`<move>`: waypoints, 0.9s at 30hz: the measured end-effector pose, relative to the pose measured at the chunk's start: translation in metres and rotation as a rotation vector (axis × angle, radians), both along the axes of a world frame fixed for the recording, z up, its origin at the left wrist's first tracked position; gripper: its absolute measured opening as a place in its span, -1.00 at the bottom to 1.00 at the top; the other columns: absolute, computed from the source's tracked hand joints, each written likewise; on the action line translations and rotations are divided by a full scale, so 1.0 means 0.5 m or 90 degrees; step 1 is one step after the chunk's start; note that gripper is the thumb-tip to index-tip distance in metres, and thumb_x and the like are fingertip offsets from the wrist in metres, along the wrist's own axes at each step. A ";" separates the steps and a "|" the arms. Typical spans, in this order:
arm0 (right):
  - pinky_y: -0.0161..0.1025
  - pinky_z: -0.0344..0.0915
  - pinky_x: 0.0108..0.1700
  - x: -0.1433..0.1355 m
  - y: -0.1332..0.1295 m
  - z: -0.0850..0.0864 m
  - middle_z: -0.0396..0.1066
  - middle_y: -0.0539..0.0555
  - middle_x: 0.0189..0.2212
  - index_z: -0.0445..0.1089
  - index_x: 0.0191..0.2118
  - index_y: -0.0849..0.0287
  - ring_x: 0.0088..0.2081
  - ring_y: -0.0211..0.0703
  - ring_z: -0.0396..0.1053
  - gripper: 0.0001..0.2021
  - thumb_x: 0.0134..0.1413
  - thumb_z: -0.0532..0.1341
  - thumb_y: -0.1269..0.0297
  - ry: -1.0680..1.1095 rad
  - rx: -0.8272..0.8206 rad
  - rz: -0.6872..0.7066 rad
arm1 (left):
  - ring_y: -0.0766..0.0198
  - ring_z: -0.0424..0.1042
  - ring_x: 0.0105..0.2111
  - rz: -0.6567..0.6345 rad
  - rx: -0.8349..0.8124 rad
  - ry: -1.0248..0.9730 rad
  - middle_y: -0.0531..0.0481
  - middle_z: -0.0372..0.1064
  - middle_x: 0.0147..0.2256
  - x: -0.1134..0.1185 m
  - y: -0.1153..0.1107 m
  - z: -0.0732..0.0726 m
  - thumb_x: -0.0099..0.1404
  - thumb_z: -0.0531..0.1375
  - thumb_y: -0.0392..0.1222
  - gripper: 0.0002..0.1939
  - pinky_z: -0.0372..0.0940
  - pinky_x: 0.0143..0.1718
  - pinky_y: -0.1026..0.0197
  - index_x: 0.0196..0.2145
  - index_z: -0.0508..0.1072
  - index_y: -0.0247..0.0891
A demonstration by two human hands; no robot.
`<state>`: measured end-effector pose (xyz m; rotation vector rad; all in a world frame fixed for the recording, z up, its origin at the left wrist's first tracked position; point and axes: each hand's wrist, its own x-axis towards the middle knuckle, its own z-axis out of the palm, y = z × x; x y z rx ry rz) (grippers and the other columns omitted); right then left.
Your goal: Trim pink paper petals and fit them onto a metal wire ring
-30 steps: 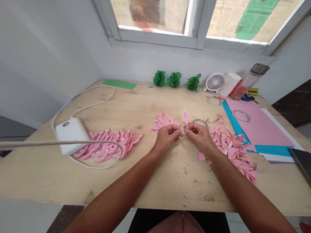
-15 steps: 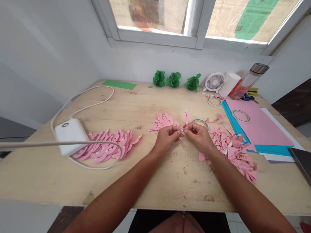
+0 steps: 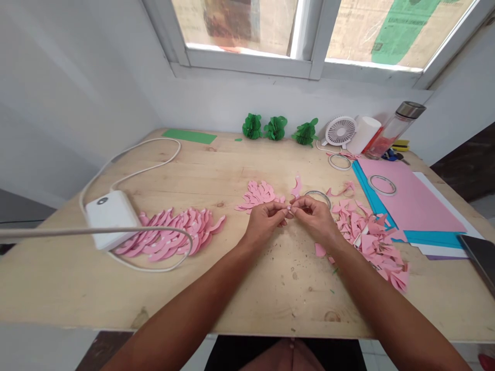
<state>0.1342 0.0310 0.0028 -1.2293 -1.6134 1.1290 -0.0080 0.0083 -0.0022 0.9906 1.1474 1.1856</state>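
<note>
Between the fingertips of my left hand (image 3: pixel 267 220) and my right hand (image 3: pixel 314 215) is a small pink paper piece (image 3: pixel 289 208), pinched from both sides. Most of it is hidden by the fingers. A curved pink paper strip (image 3: pixel 297 184) lies just beyond my right fingertips. Beside my left hand spreads a small pile of pink paper cutouts (image 3: pixel 257 192). A roll of tape (image 3: pixel 317 197) rests behind my right hand, partly covered by it. Pink paper scraps (image 3: pixel 371 237) are heaped to the right of my right wrist.
A larger pile of curved pink cutouts (image 3: pixel 181 232) lies left, by a white power bank (image 3: pixel 112 216) with a looping cable. Green paper balls (image 3: pixel 275 128), a small fan (image 3: pixel 340 131) and a bottle (image 3: pixel 396 129) line the back. Coloured sheets (image 3: pixel 421 201) and a dark phone (image 3: pixel 479 257) are at right.
Both hands stay nearly in place, still pinching the small pink paper piece. The camera view has shifted very slightly; nothing else visibly differs.
</note>
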 end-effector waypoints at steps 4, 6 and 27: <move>-0.30 0.27 -0.29 -0.003 -0.005 0.010 0.42 0.06 -0.36 0.36 -0.51 0.19 -0.31 -0.20 0.38 -0.90 -0.13 0.21 0.28 0.005 -0.020 -0.007 | 0.42 0.28 -0.60 -0.002 -0.005 -0.004 -0.01 0.44 -0.53 -0.001 0.000 0.001 0.01 0.23 -0.22 -0.88 0.21 -0.51 0.34 -0.47 0.50 -0.33; -0.31 0.27 -0.29 -0.003 -0.005 0.011 0.42 0.06 -0.37 0.36 -0.51 0.19 -0.31 -0.20 0.38 -0.89 -0.12 0.21 0.27 0.010 -0.028 -0.004 | 0.42 0.29 -0.60 -0.001 -0.008 -0.005 -0.01 0.44 -0.53 -0.001 -0.001 0.001 0.01 0.24 -0.22 -0.87 0.21 -0.50 0.34 -0.47 0.50 -0.33; -0.30 0.29 -0.34 -0.005 -0.005 0.004 0.41 0.06 -0.37 0.35 -0.50 0.20 -0.39 -0.24 0.37 -0.88 -0.12 0.21 0.25 0.017 -0.023 -0.014 | 0.40 0.29 -0.59 -0.002 -0.010 -0.005 0.00 0.44 -0.54 0.000 -0.002 0.006 -0.01 0.23 -0.23 -0.87 0.21 -0.48 0.32 -0.47 0.52 -0.31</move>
